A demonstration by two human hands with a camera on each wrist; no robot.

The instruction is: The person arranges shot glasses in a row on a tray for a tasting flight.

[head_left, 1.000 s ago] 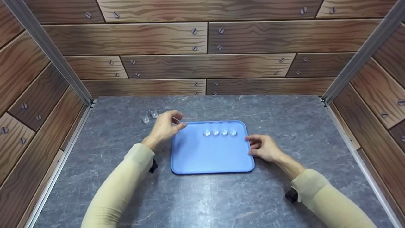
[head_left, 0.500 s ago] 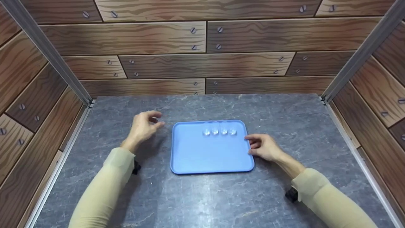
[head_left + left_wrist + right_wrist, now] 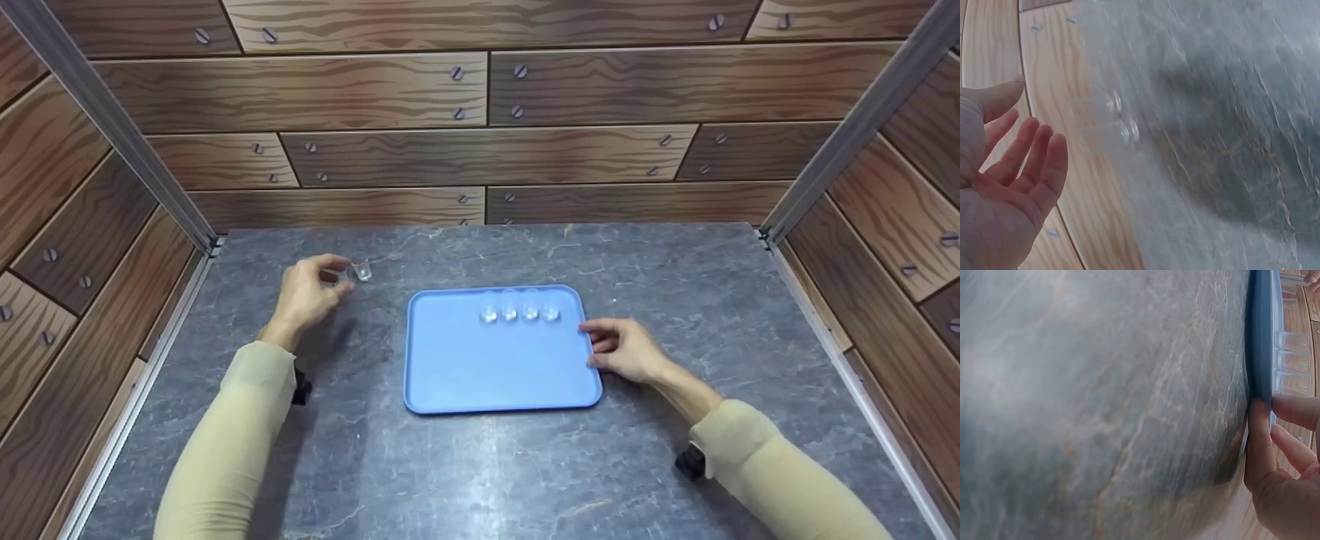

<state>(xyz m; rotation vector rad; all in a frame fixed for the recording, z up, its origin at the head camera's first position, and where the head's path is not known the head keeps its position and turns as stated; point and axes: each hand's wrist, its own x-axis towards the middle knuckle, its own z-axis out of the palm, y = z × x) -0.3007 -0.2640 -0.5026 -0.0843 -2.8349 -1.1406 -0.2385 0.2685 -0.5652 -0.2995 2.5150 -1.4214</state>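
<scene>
My left hand (image 3: pixel 306 292) is at the far left of the table, fingers loosely bent around a small clear cup (image 3: pixel 337 279). In the left wrist view, its fingers (image 3: pixel 1053 174) stand apart from two clear cups. A second clear cup (image 3: pixel 362 271) is just right of the fingertips. My right hand (image 3: pixel 628 351) holds the right edge of a blue tray (image 3: pixel 495 375). In the right wrist view, its fingers (image 3: pixel 1261 439) lie against the tray's side and rim. Several clear cups (image 3: pixel 510 312) stand in a row near the tray's back edge.
The grey marbled table (image 3: pixel 480 465) stretches around the tray. Behind it rises a wood-patterned wall (image 3: pixel 480 157). Side panels with metal rails (image 3: pixel 135 135) border the table left and right.
My left hand has moved left, from the tray's back left corner to the two loose cups. The right hand stays at the tray's edge, and the row of cups stands unchanged.
</scene>
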